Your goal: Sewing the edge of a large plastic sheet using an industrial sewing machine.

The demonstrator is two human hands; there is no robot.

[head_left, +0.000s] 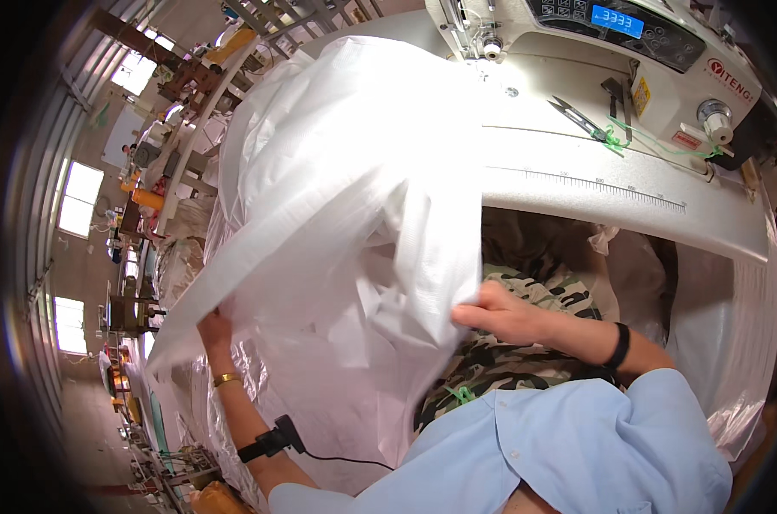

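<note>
Handling the thin white fabric sheet, you have it draped from the pale grey counter toward you. Your right hand has its grip clamped on the sheet's edge; your left hand is partly hidden, so its grip cannot be told. No finished seam is visible; work done or left cannot be judged. Slim metal snips lie near the white sewing machine; bright rectangular windows stand left.

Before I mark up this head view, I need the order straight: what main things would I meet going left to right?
Bright windows → left hand → right hand → pointed metal tool → round silver knob.
</note>
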